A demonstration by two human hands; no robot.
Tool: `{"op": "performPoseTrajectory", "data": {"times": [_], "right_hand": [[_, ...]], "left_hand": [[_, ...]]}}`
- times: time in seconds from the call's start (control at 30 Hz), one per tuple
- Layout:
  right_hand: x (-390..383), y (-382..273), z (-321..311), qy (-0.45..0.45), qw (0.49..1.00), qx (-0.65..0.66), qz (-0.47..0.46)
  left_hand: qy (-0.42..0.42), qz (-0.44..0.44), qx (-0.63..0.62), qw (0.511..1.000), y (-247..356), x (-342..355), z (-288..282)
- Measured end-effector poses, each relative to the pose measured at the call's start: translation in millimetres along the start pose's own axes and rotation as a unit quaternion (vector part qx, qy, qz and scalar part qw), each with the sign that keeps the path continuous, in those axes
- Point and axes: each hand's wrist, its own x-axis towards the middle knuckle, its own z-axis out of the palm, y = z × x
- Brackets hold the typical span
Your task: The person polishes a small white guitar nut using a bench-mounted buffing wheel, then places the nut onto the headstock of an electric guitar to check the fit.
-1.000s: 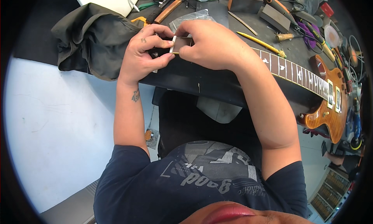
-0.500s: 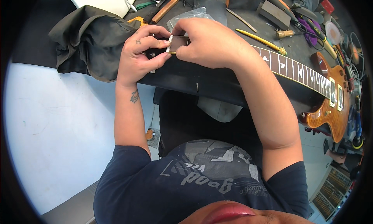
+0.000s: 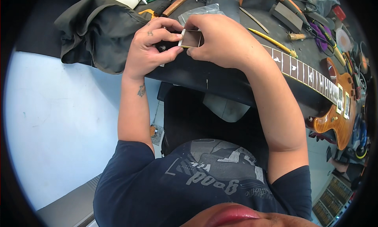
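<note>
Head view: nearest is the dark printed shirt, its short sleeves around both bare forearms. Beyond it, pale tiled floor shows below the dark workbench, and a broad white surface fills the left side. Along the bench's near edge, the guitar neck runs from the hands to the glossy amber guitar body at right. The left hand has thumb and fingertips brought in against the white nut at the neck's end; how firmly, I cannot tell. Just beside it, the right hand is clasped across the neck, thumb at the near edge. Farther back lie a crumpled dark cloth, a clear plastic bag, a yellow pointed tool, a grey block and a purple cloth.

Compared with half a second ago, the bench and hands sit higher and further right in view, and the right thumb lies lower, baring more fretboard edge. Both hands remain at the nut end.
</note>
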Motion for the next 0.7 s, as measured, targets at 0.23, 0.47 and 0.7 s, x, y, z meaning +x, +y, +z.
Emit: {"op": "performPoseTrajectory", "data": {"times": [0.23, 0.47, 0.7], "right_hand": [[-0.6, -0.8, 1.0, -0.001, 1.000, -0.006, 0.003], [0.0, 0.7, 1.3, 0.004, 1.000, -0.008, -0.005], [0.3, -0.6, 1.9, 0.003, 1.000, -0.013, -0.007]], "left_hand": [[-0.002, 0.014, 0.020, 1.000, 1.5, 0.4, 0.1], [-0.010, 0.002, 0.014, 1.000, 1.7, 0.9, -2.4], [0.006, 0.023, 0.016, 1.000, 0.9, 0.4, 1.3]]}}
